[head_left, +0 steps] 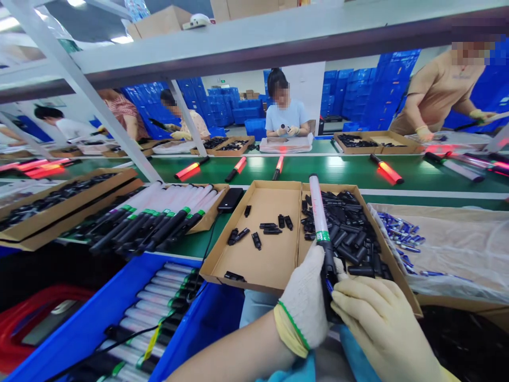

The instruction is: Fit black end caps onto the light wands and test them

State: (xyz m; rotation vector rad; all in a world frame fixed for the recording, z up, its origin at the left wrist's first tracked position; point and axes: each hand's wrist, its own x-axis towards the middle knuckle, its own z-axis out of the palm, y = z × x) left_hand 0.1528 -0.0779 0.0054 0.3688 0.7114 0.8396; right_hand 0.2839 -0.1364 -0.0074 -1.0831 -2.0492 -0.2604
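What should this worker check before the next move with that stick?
1. White-knit-gloved left hand holding the black-handled translucent wand: ok.
2. Pale-yellow-gloved right hand at the handle's lower part: ok.
3. Shiny blue piece properly seated there: cannot tell, fingers partly cover it.
4. Held wand glowing, like the red lit wands on the green belt: not ok, looks unlit.
5. Loose black plastic pieces nearby, in brown cardboard trays: ok.
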